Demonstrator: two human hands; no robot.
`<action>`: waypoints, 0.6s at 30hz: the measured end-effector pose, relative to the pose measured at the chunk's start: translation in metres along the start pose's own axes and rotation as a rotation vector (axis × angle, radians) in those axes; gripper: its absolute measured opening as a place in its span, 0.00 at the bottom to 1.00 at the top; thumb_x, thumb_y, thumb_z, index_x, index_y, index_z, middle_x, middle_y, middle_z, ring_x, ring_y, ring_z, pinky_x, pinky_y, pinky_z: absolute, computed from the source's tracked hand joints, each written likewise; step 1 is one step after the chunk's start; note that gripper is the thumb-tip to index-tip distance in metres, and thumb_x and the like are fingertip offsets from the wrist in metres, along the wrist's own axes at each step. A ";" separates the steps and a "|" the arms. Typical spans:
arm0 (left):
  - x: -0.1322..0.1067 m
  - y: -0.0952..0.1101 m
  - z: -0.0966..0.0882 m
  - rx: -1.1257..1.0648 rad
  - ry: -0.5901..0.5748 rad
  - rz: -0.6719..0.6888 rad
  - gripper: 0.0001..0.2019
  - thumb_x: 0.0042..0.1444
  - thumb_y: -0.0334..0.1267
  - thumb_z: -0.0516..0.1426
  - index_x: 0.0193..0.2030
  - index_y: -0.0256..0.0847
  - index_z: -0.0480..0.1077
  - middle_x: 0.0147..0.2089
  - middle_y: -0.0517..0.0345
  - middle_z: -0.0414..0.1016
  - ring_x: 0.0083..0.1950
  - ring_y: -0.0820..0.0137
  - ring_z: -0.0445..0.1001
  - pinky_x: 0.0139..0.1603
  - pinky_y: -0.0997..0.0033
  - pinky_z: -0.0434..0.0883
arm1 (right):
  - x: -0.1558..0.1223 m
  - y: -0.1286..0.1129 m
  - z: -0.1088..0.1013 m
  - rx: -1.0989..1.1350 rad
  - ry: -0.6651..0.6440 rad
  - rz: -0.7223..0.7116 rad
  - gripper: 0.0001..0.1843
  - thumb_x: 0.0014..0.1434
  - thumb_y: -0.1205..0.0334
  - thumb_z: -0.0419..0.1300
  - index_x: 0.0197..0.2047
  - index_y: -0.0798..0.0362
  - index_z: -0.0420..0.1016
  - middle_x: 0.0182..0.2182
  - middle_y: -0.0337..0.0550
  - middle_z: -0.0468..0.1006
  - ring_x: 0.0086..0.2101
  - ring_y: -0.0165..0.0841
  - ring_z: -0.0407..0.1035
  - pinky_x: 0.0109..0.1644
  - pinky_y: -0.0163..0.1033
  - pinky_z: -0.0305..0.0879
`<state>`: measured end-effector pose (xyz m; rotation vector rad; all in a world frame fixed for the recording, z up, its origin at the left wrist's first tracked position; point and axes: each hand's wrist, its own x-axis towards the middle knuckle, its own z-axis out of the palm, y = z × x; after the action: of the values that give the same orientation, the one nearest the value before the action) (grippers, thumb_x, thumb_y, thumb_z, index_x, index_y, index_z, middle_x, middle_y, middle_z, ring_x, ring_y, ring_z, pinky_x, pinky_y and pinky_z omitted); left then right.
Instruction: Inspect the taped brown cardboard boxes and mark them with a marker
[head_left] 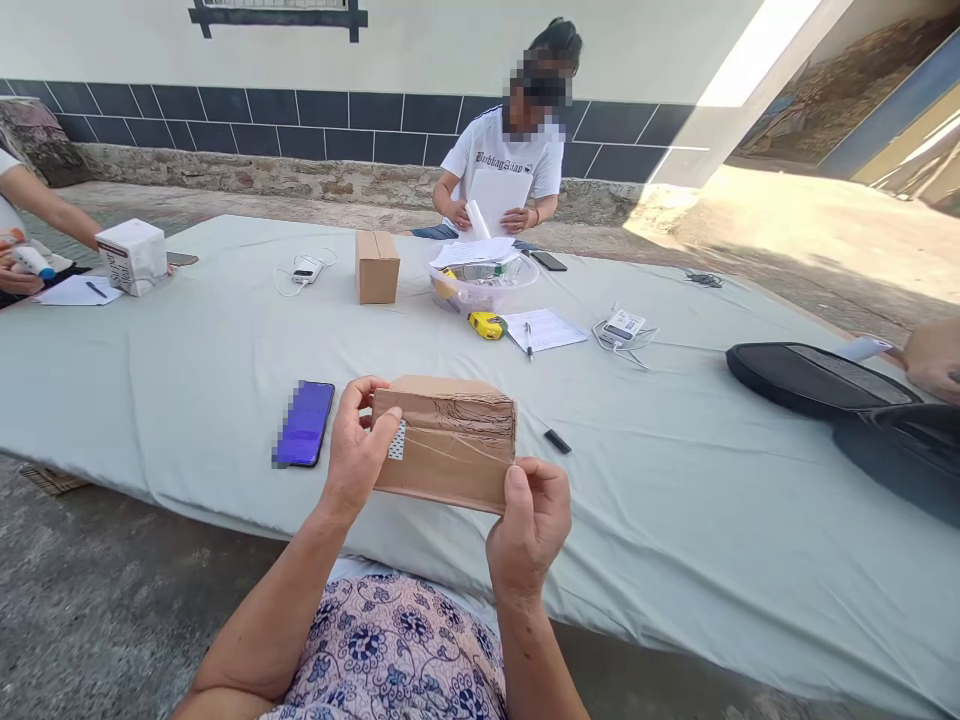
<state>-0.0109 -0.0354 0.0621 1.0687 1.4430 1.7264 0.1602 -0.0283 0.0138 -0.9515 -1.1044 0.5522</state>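
A brown cardboard box [450, 465] is held up in front of me over the near edge of the table. Its facing side has creased, dark-lined cardboard along the top and a small patterned label [397, 440] on the left. My left hand [356, 445] grips the box's left end, thumb on the front beside the label. On the lower right corner, my right hand [532, 515] pinches the cardboard between thumb and fingers. A phone [306, 424] with a purple screen lies left of my left hand. Beyond my right hand rests a small black object [557, 441].
Across the cloth-covered table [202, 390] stand a small carton [377, 268] and a plastic basket [487, 292] of items. A yellow tape measure [487, 325], paper with a pen [551, 330] and a black case [817, 375] lie around. Several other people are at the table.
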 end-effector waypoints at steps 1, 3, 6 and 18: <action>0.000 0.000 0.001 0.017 0.002 0.004 0.15 0.56 0.40 0.61 0.50 0.46 0.70 0.48 0.56 0.73 0.45 0.67 0.72 0.45 0.69 0.69 | 0.000 0.000 0.000 0.002 0.007 -0.005 0.10 0.64 0.53 0.62 0.36 0.50 0.72 0.27 0.33 0.69 0.26 0.29 0.60 0.35 0.38 0.58; 0.000 0.000 0.002 0.048 0.012 0.008 0.16 0.54 0.40 0.63 0.50 0.47 0.69 0.49 0.57 0.73 0.46 0.68 0.72 0.45 0.70 0.69 | 0.000 0.000 0.000 0.002 0.015 -0.013 0.10 0.64 0.53 0.62 0.36 0.50 0.72 0.27 0.33 0.69 0.26 0.29 0.60 0.35 0.38 0.58; 0.001 0.000 0.002 0.068 0.026 0.005 0.16 0.54 0.40 0.64 0.49 0.47 0.68 0.49 0.58 0.72 0.45 0.69 0.72 0.44 0.71 0.69 | 0.000 -0.003 0.001 -0.011 0.012 -0.018 0.11 0.64 0.52 0.62 0.36 0.50 0.72 0.27 0.33 0.69 0.26 0.30 0.61 0.35 0.38 0.58; 0.004 0.004 -0.008 0.002 0.084 0.046 0.26 0.68 0.65 0.46 0.44 0.45 0.73 0.43 0.54 0.77 0.43 0.64 0.75 0.43 0.64 0.72 | 0.001 -0.007 0.006 -0.011 -0.009 -0.010 0.11 0.63 0.52 0.63 0.36 0.50 0.74 0.29 0.35 0.70 0.29 0.31 0.63 0.37 0.39 0.60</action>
<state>-0.0192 -0.0366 0.0663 1.0488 1.4825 1.8219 0.1547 -0.0287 0.0211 -0.9529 -1.1213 0.5431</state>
